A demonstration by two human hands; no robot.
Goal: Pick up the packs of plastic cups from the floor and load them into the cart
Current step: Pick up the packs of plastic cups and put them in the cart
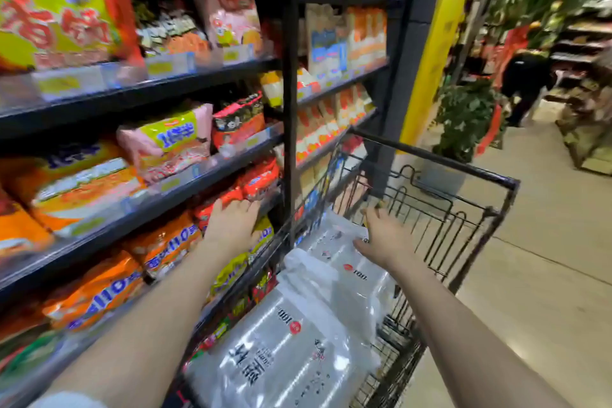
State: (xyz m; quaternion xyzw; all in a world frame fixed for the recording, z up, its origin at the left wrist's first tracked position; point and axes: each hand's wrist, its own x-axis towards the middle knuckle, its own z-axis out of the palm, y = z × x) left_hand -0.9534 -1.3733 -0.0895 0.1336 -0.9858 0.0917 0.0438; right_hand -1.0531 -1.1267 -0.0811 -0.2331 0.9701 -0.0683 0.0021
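Clear packs of plastic cups fill the black wire cart (pixel 463 219). The nearest pack (pixel 288 358) lies at the cart's near end, with printed lettering and a red dot. A second pack (pixel 344 262) lies farther in. My right hand (pixel 384 235) rests flat on that far pack, fingers spread, not gripping it. Left of the cart, my left hand (pixel 231 225) hovers open over the rim, in front of the snack shelf, holding nothing. No pack on the floor is in view.
Black shelves (pixel 185 182) packed with noodle and snack bags run close along the cart's left side. A yellow pillar (pixel 430 53) and potted plant (pixel 463 119) stand ahead. A person in black (pixel 526 83) bends over far down the aisle. Tan floor (pixel 543 268) lies to the right.
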